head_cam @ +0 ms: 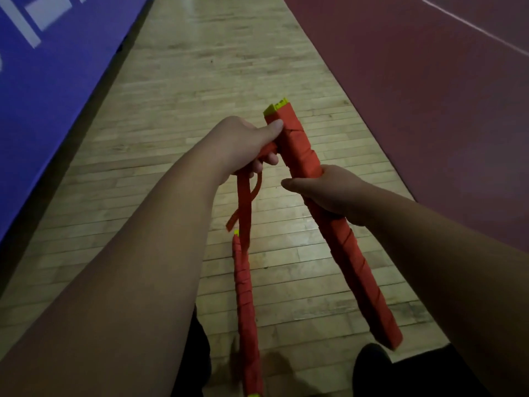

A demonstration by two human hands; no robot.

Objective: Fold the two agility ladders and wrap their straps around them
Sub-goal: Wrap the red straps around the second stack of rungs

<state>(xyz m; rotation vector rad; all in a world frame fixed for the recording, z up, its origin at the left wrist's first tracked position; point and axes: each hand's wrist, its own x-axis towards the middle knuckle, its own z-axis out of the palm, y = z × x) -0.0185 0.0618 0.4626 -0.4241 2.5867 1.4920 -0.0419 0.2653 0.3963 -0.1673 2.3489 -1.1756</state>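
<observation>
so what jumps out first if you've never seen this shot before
The red strap-wrapped ladder bundle held up mid-frame stands out first, with yellow rungs showing at its top end. The right hand grips its middle while the left hand holds the loose strap end. A second wrapped bundle lies on the wood floor below.

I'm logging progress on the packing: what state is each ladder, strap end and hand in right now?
Held ladder: folded, strap wound along it, off the floor.
Right hand: grips the held ladder.
Loose strap end: unwound, hanging down.
Left hand: grips the loose strap end.
Floor ladder: folded, wrapped, lying down.
</observation>
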